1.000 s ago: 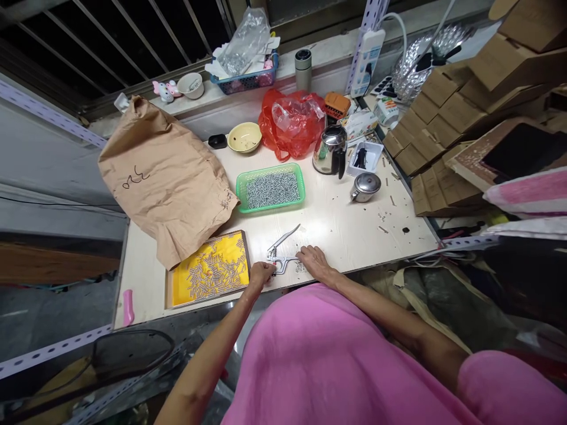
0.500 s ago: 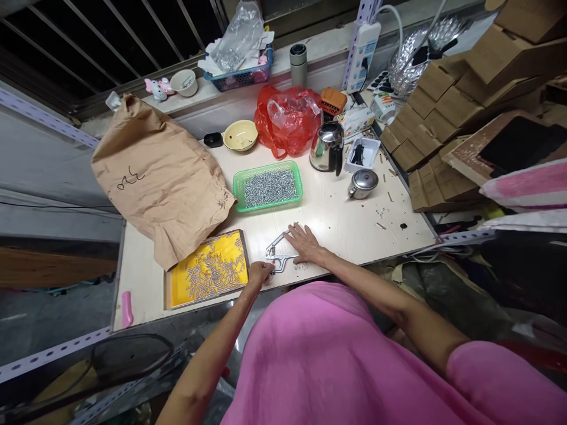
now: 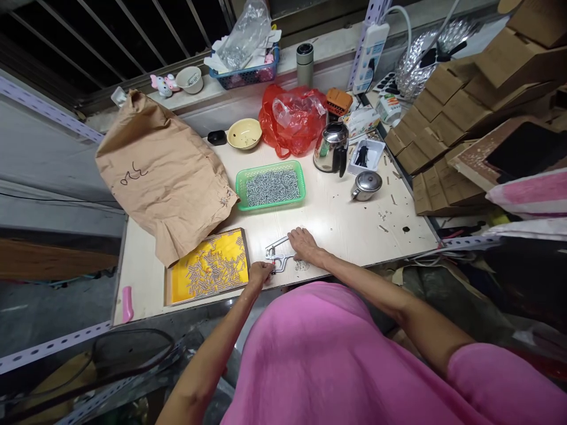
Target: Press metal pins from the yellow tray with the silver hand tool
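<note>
A pair of grey metal hand-press pliers [image 3: 280,260] lies on the table close to its front edge, handles pointing right. Curled over the handle ends is my right hand [image 3: 305,245], its fingers closed on them. At the jaw end, my left hand [image 3: 260,273] pinches something too small to make out, next to a bit of red on the tool. Left of that hand sits a shallow tray [image 3: 181,282] with a yellow lining and many small metal pins scattered over it. Beyond the pliers stands a green basket [image 3: 270,205] full of small metal pieces.
A large brown paper bag [image 3: 163,177] leans over the table's left side. Farther back are a yellow bowl [image 3: 244,134], a red plastic bag [image 3: 292,127], a steel kettle [image 3: 330,147] and a lidded metal pot [image 3: 367,186]. Cardboard boxes [image 3: 460,112] are stacked at right.
My right hand's fingers have gone from spread out to curled over the handles, and the upper handle has swung down a little. My left hand stays at the jaws.
</note>
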The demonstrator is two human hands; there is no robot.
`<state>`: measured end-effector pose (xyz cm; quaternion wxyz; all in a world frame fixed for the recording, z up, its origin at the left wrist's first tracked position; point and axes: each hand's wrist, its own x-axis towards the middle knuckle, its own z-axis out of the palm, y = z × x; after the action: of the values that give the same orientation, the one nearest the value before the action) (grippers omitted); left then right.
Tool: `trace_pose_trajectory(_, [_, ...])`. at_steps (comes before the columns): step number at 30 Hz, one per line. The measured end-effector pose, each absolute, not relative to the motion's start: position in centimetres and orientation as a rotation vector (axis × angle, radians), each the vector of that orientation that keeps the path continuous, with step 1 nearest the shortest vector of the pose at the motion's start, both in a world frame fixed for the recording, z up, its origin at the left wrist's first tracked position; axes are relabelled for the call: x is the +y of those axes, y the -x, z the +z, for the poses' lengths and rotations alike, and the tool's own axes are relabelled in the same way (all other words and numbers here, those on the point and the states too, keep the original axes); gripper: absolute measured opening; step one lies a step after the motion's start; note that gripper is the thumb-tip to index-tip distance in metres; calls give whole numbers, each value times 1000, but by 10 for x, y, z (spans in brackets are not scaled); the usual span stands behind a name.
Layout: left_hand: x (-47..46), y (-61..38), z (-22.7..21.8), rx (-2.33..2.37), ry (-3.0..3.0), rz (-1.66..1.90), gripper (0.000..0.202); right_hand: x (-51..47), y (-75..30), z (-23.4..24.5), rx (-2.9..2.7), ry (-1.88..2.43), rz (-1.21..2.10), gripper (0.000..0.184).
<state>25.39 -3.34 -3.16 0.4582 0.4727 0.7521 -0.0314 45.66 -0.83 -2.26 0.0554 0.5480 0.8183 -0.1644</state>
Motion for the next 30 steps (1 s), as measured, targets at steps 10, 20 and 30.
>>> trace_pose_trajectory(10, [-40,-287,-11,1655,-2186,44,26,-20,-455,-26,2525,-1664,-474,37])
trace_pose_trajectory(20, [-2,-313,-18,1253,-2507,-292,46,-23,-466,-25,2483,-1767,-496,66])
trace_pose_trajectory(30, [-2,-328,-6,1169,-2563,-470,33,-28,-479,-26,2554,-1662,-450,37])
